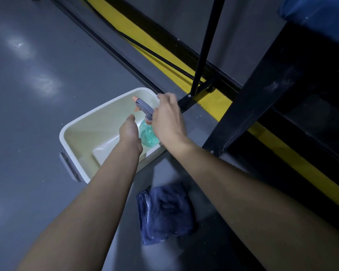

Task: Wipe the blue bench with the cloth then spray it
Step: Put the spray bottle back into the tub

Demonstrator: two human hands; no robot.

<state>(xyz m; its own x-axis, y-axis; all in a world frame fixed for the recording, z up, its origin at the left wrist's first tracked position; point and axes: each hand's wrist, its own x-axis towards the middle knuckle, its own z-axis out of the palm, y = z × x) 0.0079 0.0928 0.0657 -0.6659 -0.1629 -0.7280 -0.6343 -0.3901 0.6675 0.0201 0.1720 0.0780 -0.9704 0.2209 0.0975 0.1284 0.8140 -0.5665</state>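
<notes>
We find both hands at the spray bottle (149, 132) standing in the white bin (80, 132): right hand (169, 119) closing on its neck, left hand (130, 130) loose beside it. The cloth (164, 212) lies on the floor, ungrasped. We judge wiping requires lifting the cloth to the blue worktop (317, 10).

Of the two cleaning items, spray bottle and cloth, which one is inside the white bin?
The teal spray bottle with the grey trigger head stands inside the white plastic bin. The crumpled dark blue cloth lies outside on the grey floor.
</notes>
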